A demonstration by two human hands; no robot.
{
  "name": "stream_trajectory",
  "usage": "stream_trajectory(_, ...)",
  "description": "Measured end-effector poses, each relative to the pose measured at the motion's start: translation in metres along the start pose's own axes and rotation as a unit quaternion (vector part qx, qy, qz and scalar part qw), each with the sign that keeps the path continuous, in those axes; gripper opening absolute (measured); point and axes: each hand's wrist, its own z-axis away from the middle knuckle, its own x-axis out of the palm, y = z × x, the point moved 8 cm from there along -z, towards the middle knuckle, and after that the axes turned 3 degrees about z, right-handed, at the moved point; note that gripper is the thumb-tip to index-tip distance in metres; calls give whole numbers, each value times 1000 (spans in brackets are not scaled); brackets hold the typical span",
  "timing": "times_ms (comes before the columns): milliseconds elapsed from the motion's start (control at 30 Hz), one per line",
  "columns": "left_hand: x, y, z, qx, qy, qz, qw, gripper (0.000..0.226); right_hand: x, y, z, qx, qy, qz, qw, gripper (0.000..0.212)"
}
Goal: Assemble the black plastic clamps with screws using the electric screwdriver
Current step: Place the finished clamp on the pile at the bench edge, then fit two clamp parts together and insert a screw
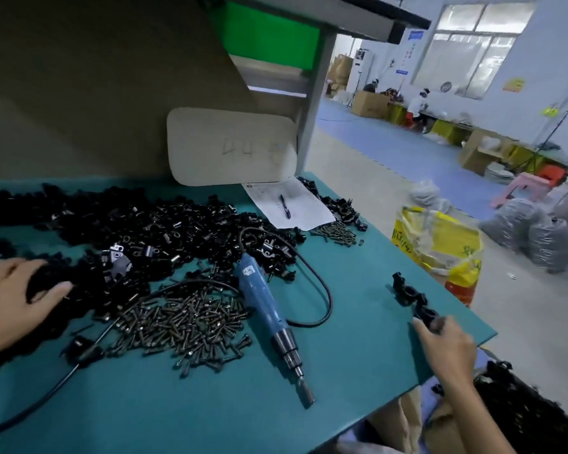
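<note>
A big heap of black plastic clamp parts (pixel 151 231) covers the back left of the teal table (pixel 210 414). In front of it lies a pile of dark screws (pixel 184 319). The blue electric screwdriver (pixel 266 306) lies flat on the table, bit toward me, its black cable looping behind it. My left hand (pixel 14 299) rests on the clamp heap at the left, fingers curled around some black parts. My right hand (pixel 446 345) grips a black clamp (pixel 428 317) near the table's right edge. Two more assembled clamps (pixel 407 290) lie just beyond it.
A paper sheet with a pen (pixel 289 204) lies at the back, a beige board (pixel 230 145) leaning behind it. A smaller screw pile (pixel 336 232) sits at the back right. A yellow bag (pixel 440 250) stands on the floor right of the table. A box of black parts (pixel 522 411) is below right.
</note>
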Motion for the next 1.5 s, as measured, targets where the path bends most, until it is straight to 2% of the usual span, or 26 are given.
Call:
stream_trajectory(100, -12, -14, 6, -118, -41, -101, 987, 66, 13, -4, 1, -9, -17, 82, 996, 36)
stream_trajectory(200, -19, -5, 3, -106, -32, -72, 991, 36, 13, -23, 7, 21, -1, 77, 997, 45)
stream_trajectory(267, -21, -1, -2, -93, -8, -49, 994, 23, 12, -58, 19, -33, -2, 42, 999, 38)
stream_trajectory(367, -31, 1, -4, -135, 5, -14, 991, 21, 13, -134, 53, -171, -46, -51, 983, 27)
stream_trajectory(500, -38, 6, -5, -180, 24, 28, 983, 29, 24, -246, 112, -350, -163, -137, 912, 20)
stream_trajectory(600, -47, 13, -6, -187, 47, 104, 976, 32, 62, -324, 147, -445, -272, -98, 848, 30)
stream_trajectory(667, -55, 19, -8, -181, 66, 136, 972, 31, 96, -369, 155, -476, -312, -67, 820, 42)
stream_trajectory(800, -66, 23, -10, -170, 98, 169, 966, 25, 167, -437, 148, -469, -369, 2, 803, 62)
stream_trajectory(933, -62, 6, -6, -202, 90, 210, 952, 20, 218, -448, 141, -455, -362, 131, 803, 80)
stream_trajectory(1000, -62, 0, -4, -214, 85, 238, 943, 18, 221, -444, 147, -477, -314, 143, 808, 75)
stream_trajectory(1100, -66, 5, -9, -209, 94, 275, 934, 15, 209, -435, 169, -530, -244, 107, 805, 59)
stream_trajectory(1200, -64, 11, -14, -244, 120, 331, 904, 18, 199, -425, 178, -535, -251, 73, 803, 50)
stream_trajectory(1300, -45, 19, -14, -333, 87, 503, 793, 28, 184, -427, 174, -523, -240, 38, 817, 40)
stream_trajectory(1333, -40, 26, -13, -347, 65, 540, 764, 36, 177, -428, 171, -517, -230, 24, 824, 36)
stream_trajectory(1367, -37, 32, -12, -351, 45, 557, 751, 48, 170, -428, 168, -508, -224, 9, 832, 33)
stream_trajectory(1433, -37, 46, -8, -338, 20, 554, 761, 66, 158, -426, 160, -471, -233, -31, 850, 30)
stream_trajectory(1500, -39, 60, -2, -315, 7, 552, 772, 65, 147, -420, 155, -393, -306, -137, 856, 28)
